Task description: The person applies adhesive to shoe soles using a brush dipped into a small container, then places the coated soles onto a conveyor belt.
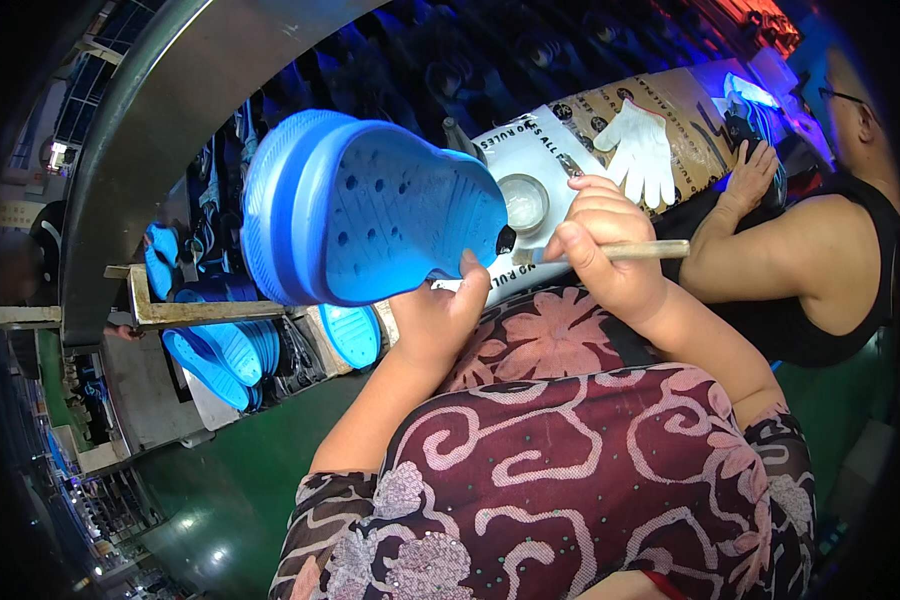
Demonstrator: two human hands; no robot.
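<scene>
My left hand (440, 315) holds a blue clog shoe (370, 210) from below, its perforated upper and thick sole edge turned toward me. My right hand (600, 245) is closed around a thin wooden-handled brush (630, 250), whose tip points left toward the heel end of the clog. A small round dish (522, 200) with pale liquid sits just behind the two hands on a white printed sheet (530, 150).
A white work glove (638, 150) lies on cardboard at the back. Another person (810, 260) in a black sleeveless top sits to my right, one hand on a shoe. More blue clogs (220, 350) are stacked on a rack at left. Green floor below.
</scene>
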